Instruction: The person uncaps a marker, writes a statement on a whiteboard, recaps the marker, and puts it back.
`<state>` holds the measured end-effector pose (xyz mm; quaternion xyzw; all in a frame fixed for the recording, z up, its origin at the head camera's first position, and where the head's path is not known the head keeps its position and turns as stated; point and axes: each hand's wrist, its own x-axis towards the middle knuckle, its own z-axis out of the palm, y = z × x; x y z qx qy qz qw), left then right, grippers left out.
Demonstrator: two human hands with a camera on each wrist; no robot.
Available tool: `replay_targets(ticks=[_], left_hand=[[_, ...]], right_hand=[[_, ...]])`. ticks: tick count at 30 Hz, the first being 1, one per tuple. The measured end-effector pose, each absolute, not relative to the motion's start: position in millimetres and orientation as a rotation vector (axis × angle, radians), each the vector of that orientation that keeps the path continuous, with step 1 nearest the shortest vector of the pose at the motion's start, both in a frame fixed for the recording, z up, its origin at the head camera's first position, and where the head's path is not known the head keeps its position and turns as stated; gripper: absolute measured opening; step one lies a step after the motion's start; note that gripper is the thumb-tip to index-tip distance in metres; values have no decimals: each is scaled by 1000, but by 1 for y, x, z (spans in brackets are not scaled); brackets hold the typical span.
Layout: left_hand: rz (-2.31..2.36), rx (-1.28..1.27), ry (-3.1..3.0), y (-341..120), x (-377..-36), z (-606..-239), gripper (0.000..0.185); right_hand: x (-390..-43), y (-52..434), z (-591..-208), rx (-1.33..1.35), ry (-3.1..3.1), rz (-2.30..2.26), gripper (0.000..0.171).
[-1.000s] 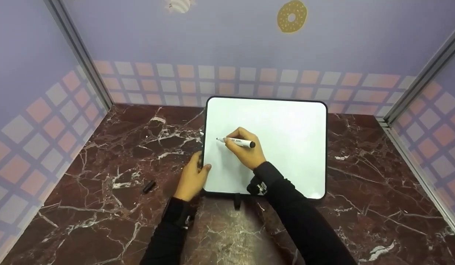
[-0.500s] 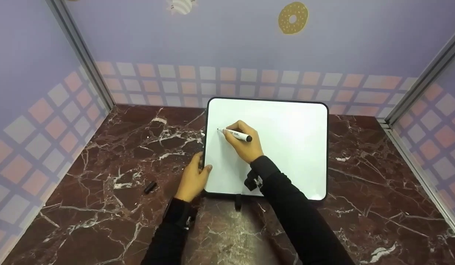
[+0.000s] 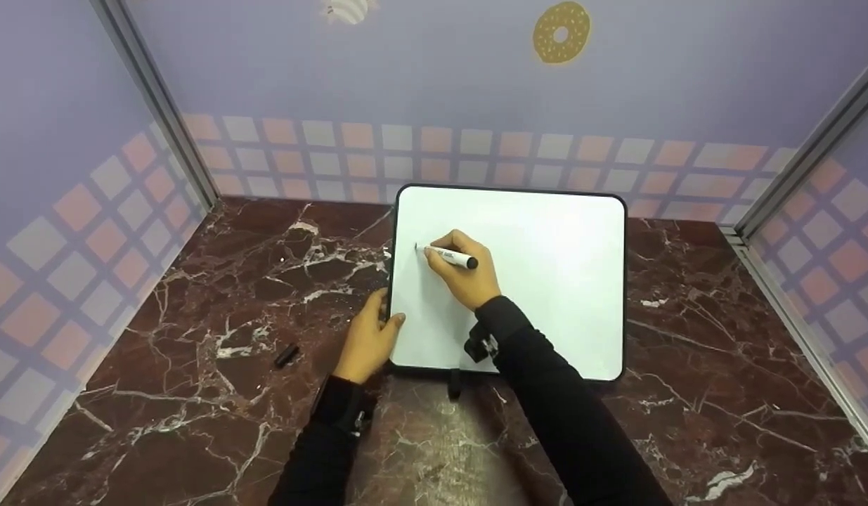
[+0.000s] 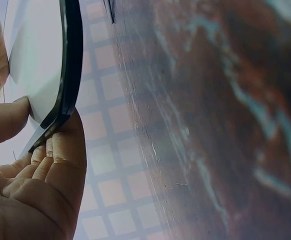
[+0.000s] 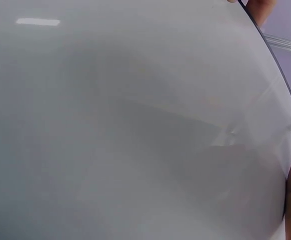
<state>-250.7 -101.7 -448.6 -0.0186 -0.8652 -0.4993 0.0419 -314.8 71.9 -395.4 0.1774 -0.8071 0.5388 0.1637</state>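
While propped upright on the marble surface (image 3: 195, 393), whiteboard (image 3: 546, 281) gripped at its near left edge by left hand (image 3: 367, 341). Right hand (image 3: 469, 277) pinching marker (image 3: 451, 257), tip touching board's left part. Black cap (image 3: 286, 355) lying left, apart.

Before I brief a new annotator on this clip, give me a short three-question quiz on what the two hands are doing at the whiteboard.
1. True or false: the right hand grips the white marker with a black end, its tip at the black-framed white board.
2. Which edge of the board does the left hand pinch? A) top B) left C) right
3. Fill in: the small black cap lies on the dark red marble table, to the ____ of the left hand.

Key: 1 true; 2 B; 3 left.
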Motion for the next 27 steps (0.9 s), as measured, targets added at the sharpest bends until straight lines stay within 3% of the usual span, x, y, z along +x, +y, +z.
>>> replay_targets(ticks=[27], left_hand=[[-1538, -49, -2656, -100, -251, -448, 54]], right_hand=[[-293, 81, -413, 613, -2369, 1502, 9]])
